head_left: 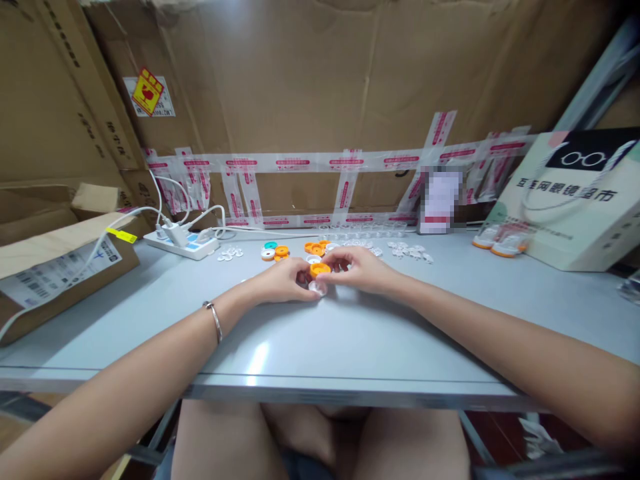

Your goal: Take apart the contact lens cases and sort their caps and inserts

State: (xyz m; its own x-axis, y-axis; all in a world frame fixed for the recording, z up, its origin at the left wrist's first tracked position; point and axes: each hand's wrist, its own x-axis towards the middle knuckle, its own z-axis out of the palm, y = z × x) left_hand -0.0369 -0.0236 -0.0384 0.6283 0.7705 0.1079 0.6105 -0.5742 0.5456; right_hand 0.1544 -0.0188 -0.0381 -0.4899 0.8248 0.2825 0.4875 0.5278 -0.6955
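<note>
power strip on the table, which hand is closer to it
Left. The left hand is right of the white power strip and closer to the person; the right hand lies farther right, beyond the left hand.

White box (575, 227) bears Chinese print including "眼镜".

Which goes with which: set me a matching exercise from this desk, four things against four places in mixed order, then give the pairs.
Things
1. power strip
2. orange disc
3. bracelet
4. white printed box

Places
A. far right end of the table
B. around the left wrist
C. pinched between the left hand and the right hand
D. back left of the table, with plugs in it

Pairs: 1-D, 2-C, 3-B, 4-A
</note>
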